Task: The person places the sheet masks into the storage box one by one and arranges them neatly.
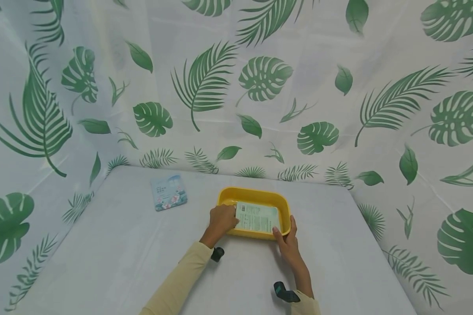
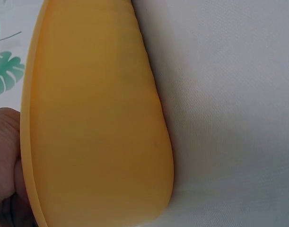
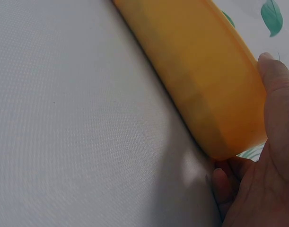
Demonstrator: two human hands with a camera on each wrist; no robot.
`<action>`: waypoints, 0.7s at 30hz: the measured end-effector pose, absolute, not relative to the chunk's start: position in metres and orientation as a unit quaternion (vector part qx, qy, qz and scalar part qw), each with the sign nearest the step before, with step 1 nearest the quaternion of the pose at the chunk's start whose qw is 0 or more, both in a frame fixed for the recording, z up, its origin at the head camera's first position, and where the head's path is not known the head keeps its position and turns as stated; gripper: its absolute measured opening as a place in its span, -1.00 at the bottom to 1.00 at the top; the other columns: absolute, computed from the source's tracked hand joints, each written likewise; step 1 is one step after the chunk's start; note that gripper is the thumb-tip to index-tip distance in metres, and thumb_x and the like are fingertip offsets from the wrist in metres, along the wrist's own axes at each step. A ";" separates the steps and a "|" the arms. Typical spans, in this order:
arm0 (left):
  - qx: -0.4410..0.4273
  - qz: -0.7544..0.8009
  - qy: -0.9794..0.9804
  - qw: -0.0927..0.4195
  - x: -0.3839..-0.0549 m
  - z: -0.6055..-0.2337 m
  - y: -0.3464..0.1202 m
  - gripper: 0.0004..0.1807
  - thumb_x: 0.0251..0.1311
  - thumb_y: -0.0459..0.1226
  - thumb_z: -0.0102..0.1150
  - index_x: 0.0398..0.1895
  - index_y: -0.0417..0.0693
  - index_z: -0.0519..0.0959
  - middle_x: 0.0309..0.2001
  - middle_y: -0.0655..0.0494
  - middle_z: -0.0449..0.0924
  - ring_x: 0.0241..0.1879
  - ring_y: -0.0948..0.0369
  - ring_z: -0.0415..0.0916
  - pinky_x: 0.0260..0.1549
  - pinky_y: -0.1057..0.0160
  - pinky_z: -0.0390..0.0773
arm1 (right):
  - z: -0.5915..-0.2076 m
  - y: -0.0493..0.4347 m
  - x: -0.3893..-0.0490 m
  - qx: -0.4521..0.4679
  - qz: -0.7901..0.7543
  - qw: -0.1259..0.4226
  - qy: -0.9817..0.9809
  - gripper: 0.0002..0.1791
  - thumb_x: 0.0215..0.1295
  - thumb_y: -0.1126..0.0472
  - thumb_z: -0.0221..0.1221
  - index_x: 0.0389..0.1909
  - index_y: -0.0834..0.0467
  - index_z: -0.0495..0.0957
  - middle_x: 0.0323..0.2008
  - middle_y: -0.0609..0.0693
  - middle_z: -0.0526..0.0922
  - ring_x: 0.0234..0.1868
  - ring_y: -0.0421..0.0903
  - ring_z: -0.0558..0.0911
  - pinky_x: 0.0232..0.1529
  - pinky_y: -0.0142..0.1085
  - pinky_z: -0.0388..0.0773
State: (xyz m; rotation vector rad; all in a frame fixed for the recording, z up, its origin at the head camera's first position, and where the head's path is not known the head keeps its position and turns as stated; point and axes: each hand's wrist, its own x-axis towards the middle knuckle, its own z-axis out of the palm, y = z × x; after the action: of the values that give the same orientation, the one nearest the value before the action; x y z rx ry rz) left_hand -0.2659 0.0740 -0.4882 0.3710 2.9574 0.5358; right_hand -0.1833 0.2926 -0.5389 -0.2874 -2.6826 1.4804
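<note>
A yellow rectangular basin with rounded corners stands on the white table. Inside it is a flat pale green packet with a barcode and small print on its upper face. My left hand reaches over the basin's front left rim, fingers curled at the packet's left edge, which it appears to pinch; its fingertips are hidden. At the front right corner, my right hand grips the basin, thumb at the rim and fingers round the outer side. Both wrist views show the basin's outer wall close up.
A flat light blue packet with a flower print lies on the table, left of the basin. Behind and at the sides hangs a white sheet printed with green leaves. Dark wrist-worn devices sit near both sleeves.
</note>
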 end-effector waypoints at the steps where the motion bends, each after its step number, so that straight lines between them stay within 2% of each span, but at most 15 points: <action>1: 0.123 0.174 0.975 0.055 -0.266 -0.489 0.074 -0.82 0.13 -0.14 0.37 -0.47 -0.03 0.69 -0.72 0.24 0.31 -0.68 0.27 0.23 -0.64 0.31 0.19 | -0.539 0.293 -0.183 -0.095 0.480 0.030 -0.872 -0.05 0.46 -0.06 0.02 0.53 0.09 -0.43 0.48 0.39 0.00 0.44 0.28 0.15 0.45 0.17 -0.01; 5: 0.126 0.168 0.976 0.048 -0.265 -0.490 0.074 -0.83 0.14 -0.14 0.36 -0.43 -0.04 0.71 -0.70 0.24 0.35 -0.66 0.27 0.24 -0.63 0.31 0.20 | -0.541 0.294 -0.183 -0.099 0.477 0.027 -0.873 -0.05 0.46 -0.07 0.01 0.53 0.09 -0.44 0.48 0.40 -0.01 0.46 0.30 0.13 0.45 0.17 -0.02; 13: 0.146 0.121 0.982 0.025 -0.264 -0.490 0.074 -0.73 0.28 -0.11 0.20 -0.56 -0.01 0.59 -0.75 0.21 0.16 -0.73 0.27 0.15 -0.72 0.33 0.13 | -0.540 0.293 -0.183 -0.091 0.476 0.032 -0.874 -0.06 0.47 -0.05 0.00 0.53 0.12 -0.44 0.47 0.42 -0.02 0.46 0.33 0.11 0.44 0.18 -0.02; 21: 0.154 0.116 0.981 0.014 -0.265 -0.494 0.073 -0.71 0.31 -0.12 0.16 -0.55 -0.01 0.58 -0.75 0.21 0.16 -0.73 0.27 0.15 -0.72 0.33 0.14 | -0.538 0.292 -0.183 -0.092 0.474 0.031 -0.875 -0.06 0.47 -0.06 0.00 0.53 0.12 -0.44 0.48 0.42 -0.01 0.47 0.33 0.09 0.44 0.19 -0.03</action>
State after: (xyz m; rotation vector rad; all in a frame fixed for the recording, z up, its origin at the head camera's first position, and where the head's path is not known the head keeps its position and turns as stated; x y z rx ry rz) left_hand -0.2649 0.0728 -0.4942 0.4807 3.0560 0.3610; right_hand -0.1827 0.2924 -0.5375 -0.2844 -2.6961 1.4609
